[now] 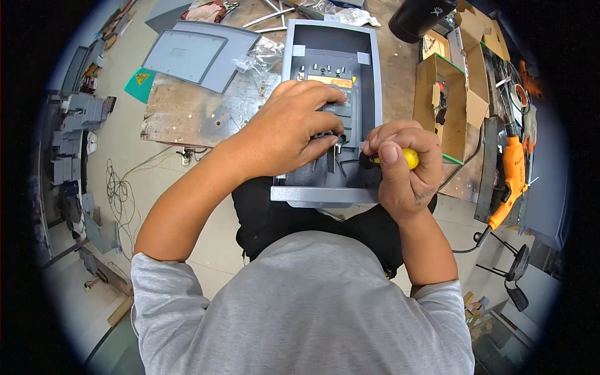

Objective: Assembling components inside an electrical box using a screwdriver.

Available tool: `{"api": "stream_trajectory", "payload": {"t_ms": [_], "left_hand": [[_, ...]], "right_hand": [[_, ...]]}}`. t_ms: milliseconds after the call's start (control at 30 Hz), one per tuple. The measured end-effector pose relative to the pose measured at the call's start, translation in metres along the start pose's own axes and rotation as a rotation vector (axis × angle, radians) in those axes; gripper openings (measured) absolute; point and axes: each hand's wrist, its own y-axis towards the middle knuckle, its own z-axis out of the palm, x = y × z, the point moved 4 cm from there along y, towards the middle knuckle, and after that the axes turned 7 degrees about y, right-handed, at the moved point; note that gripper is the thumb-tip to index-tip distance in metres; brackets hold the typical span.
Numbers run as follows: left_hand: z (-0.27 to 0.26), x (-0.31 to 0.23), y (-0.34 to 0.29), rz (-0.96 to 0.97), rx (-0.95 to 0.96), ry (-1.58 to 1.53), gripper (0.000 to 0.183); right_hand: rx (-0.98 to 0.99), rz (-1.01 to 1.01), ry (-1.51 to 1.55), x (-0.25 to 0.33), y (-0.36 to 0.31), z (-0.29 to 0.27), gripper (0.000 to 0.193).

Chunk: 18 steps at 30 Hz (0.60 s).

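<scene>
A grey metal enclosure (377, 81) lies open before me, its near edge over my lap. Inside it sits a dark grey switch unit (340, 110) with an orange label and a row of metal terminals. My left hand (284, 128) reaches over the unit from the left. Its thumb and index finger close round a small dark part near the unit's lower end, mostly hidden by the fingers. My right hand (406, 165), at the enclosure's right wall, grips a screwdriver (410, 158) by its yellow and black handle. Its shaft cannot be made out.
Grey panels (187, 55) and clear plastic bags (262, 55) lie on the worn workbench (181, 115) at left. To the right stand an open cardboard box (454, 115) and a black bottle (420, 19). An orange corded power tool (514, 172) hangs at the bench's right.
</scene>
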Motion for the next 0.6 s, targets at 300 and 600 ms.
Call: {"api": "stream_trajectory", "payload": {"t_ms": [300,600], "left_hand": [[0.003,0.001,0.001,0.005,-0.01,-0.012,0.017],[-0.002,-0.002,0.002,0.01,0.004,-0.03,0.019]], "right_hand": [[-0.022,-0.018,0.063,0.013,0.003,-0.003,0.011],[-0.014,-0.073,0.105,0.035,0.013,-0.006,0.014]]}}
